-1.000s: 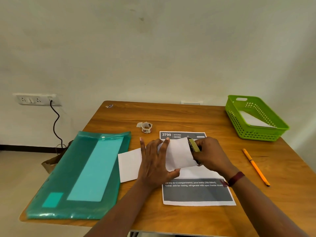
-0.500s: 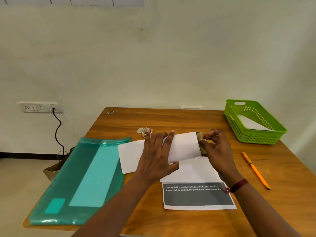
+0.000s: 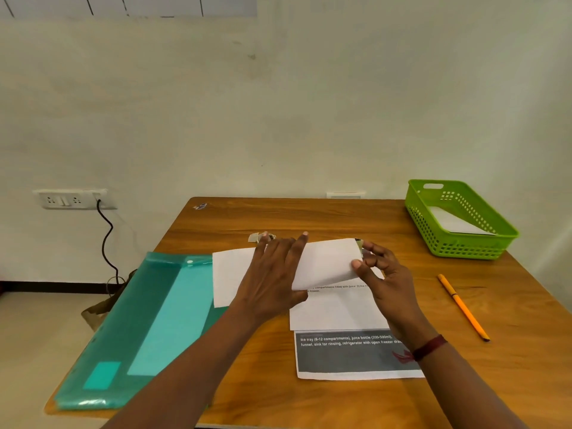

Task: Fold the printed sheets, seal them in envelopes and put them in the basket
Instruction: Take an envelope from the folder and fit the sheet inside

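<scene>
1. White paper is what our right hand (image 3: 387,283) pinches. Thumb and fingertips clamp the right end of the long white paper envelope (image 3: 328,261) and hold it off the table, we judge so as to work at its opening.
2. Our left hand (image 3: 275,280) lies on the envelope's left part, fingers straight and spread, pressing it down so it cannot slide.
3. A small olive strip (image 3: 359,243) shows at the pinched end; we cannot tell what it is.
4. Beneath the envelope, near us, lies a printed sheet with a grey band (image 3: 356,354), not yet folded. A plain white sheet (image 3: 229,280) sticks out to the left.
5. Further left lies a teal plastic folder (image 3: 148,320), and to the right an orange pencil (image 3: 462,308).
6. Far right stands the green perforated plastic basket (image 3: 464,246), already holding one white envelope (image 3: 458,222).
</scene>
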Tool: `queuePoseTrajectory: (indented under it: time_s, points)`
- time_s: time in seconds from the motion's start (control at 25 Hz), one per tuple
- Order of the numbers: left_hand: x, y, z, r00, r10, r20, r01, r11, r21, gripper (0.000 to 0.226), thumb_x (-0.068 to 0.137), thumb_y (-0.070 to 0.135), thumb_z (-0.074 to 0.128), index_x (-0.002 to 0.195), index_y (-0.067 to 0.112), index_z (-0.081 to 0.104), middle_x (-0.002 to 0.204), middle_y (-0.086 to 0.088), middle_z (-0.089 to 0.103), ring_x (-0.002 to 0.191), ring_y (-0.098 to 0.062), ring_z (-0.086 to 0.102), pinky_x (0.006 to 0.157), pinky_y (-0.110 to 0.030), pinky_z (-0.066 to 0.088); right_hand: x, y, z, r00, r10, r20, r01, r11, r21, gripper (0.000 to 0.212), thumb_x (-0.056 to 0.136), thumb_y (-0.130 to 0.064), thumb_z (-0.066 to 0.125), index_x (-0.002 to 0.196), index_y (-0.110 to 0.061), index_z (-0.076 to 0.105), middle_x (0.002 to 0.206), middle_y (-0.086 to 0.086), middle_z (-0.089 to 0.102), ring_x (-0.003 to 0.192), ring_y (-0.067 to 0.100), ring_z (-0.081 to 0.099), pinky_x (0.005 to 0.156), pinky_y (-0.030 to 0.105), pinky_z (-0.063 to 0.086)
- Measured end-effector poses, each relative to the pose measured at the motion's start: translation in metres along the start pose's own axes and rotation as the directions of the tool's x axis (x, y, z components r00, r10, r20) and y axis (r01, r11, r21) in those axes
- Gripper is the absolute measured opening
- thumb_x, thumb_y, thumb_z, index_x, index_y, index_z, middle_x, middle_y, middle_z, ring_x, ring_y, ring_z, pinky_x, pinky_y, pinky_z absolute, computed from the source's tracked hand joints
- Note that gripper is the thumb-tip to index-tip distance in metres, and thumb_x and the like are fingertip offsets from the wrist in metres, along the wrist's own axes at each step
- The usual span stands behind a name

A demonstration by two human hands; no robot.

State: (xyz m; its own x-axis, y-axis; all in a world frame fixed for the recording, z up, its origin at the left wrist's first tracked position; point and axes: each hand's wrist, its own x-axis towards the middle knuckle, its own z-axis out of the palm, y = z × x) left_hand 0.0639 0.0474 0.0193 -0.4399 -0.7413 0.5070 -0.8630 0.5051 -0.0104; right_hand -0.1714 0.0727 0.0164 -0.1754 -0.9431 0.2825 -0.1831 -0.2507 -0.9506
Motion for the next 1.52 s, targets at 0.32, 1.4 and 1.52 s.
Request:
queuePoseTrajectory:
  time_s: [0.32,1.4,1.52]
  points:
    - [-0.023,-0.035,0.009,0.991,-0.066,0.115,0.079,0.99,-0.113,0.107,0.066,0.063,0.074,0.148,0.022,0.019,0.148,-0.01,0.044,0.135,-0.034,0.043,0.113,-0.045,0.012,0.004,0.028,-0.007,0.996,0.081,0.034,-0.084,0.991,0.102,0.025,0.079,-0.038,0.07,0.083,-0.014,0.074,0.129,-0.011,0.059,0.124,0.013,0.053,0.085,0.043,0.057]
    - [-0.07,-0.094,0.007,0.959,-0.159,0.236,0.176,0.983,-0.055,0.096,0.076,0.086,0.04,0.153,0.038,0.007,0.144,-0.007,0.04,0.134,-0.029,0.036,0.117,-0.066,0.001,0.004,0.037,-0.044,0.976,-0.183,0.116,0.21,0.674,-0.709,0.008,0.086,-0.026,0.072,0.092,-0.02,0.073,0.087,-0.005,0.069,0.075,0.015,0.062,0.065,0.031,0.046]
    - [-0.069,-0.097,0.005,0.963,-0.164,0.213,0.182,0.981,-0.07,0.099,0.075,0.085,0.041,0.154,0.034,0.009,0.142,-0.009,0.042,0.131,-0.03,0.039,0.117,-0.065,0.0,0.009,0.025,-0.062,0.978,-0.206,-0.009,0.143,0.709,-0.69,0.009,0.089,-0.022,0.068,0.094,-0.017,0.072,0.084,0.0,0.073,0.074,0.021,0.063,0.065,0.039,0.052]
